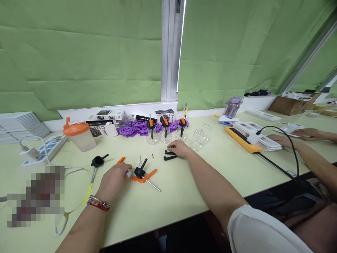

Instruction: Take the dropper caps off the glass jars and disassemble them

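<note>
My left hand (113, 178) is curled low over the table, with a small white piece (128, 174) at its fingertips. Just right of it lies a black plastic part (139, 172) with a metal rod, and an orange two-armed piece (144, 177) is against it. Another orange piece (120, 160) shows partly behind the left hand. My right hand (179, 149) reaches forward, fingers bent and close together beside two black handle-like pieces (170, 157); what its fingertips hold, if anything, is hidden. Tiny brownish bits (152, 155) lie between the hands.
Behind stand three glass jars (165, 137) with black-and-orange tops; clear glass pieces (196, 144) are to their right. Purple parts (140, 128) and boxes (105, 128) line the wall. A shaker bottle (81, 135), power strips (243, 140) and another person's hands (281, 140) flank the area.
</note>
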`<action>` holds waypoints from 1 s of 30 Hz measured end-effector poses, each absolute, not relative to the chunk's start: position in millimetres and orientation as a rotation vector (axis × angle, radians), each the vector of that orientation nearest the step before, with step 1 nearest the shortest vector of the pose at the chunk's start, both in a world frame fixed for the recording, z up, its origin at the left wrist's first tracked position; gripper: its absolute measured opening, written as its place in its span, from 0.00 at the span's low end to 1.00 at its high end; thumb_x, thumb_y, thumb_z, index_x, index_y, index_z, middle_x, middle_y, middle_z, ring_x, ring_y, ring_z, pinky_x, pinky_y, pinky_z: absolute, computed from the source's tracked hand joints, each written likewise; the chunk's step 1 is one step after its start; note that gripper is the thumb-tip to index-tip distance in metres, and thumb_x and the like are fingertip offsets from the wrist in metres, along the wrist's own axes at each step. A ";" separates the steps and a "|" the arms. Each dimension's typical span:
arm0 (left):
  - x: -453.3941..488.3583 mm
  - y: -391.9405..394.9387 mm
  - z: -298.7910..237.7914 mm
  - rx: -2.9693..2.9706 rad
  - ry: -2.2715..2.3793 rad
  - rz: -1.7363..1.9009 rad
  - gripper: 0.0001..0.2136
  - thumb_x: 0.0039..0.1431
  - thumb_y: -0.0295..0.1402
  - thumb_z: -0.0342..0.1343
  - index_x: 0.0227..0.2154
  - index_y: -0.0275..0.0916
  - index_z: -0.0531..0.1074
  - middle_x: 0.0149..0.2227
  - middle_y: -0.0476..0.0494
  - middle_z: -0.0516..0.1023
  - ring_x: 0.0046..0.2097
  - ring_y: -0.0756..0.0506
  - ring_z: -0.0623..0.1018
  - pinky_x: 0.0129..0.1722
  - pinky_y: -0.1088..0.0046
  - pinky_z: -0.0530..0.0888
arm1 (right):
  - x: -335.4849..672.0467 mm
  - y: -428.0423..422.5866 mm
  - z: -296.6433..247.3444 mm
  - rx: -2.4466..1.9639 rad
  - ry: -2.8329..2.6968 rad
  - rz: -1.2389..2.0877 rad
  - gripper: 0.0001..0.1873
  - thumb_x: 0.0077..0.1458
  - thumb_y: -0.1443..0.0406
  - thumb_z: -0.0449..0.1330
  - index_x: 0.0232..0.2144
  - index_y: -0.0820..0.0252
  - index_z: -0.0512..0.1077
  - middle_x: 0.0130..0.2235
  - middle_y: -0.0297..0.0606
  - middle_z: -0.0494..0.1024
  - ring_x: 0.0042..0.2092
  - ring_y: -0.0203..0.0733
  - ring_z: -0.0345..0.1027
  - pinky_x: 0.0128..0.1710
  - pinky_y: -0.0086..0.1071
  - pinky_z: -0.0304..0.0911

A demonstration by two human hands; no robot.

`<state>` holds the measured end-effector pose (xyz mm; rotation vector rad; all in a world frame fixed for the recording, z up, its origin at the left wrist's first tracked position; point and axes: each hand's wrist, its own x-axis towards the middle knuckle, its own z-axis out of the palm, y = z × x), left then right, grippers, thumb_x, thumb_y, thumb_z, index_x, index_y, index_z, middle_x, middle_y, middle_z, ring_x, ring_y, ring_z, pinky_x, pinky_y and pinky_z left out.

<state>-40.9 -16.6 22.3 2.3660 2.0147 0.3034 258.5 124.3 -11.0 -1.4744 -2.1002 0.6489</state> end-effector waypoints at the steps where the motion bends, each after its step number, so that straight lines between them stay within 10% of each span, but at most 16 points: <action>1: -40.6 -16.8 22.3 2.364 2.013 0.304 0.16 0.56 0.30 0.44 0.40 0.42 0.76 0.43 0.44 0.78 0.45 0.41 0.76 0.36 0.69 0.70 | 259.2 124.4 -11.5 -1.471 -2.088 0.663 0.11 0.51 0.65 0.60 0.37 0.59 0.79 0.33 0.36 0.78 0.34 0.37 0.69 0.38 0.29 0.63; 30: -39.8 -9.0 28.8 2.554 1.854 0.295 0.15 0.53 0.25 0.49 0.37 0.43 0.78 0.39 0.43 0.77 0.44 0.41 0.73 0.40 0.66 0.66 | 209.5 70.5 20.5 -1.140 -2.231 0.613 0.16 0.55 0.64 0.58 0.47 0.59 0.74 0.41 0.39 0.74 0.33 0.35 0.65 0.39 0.32 0.63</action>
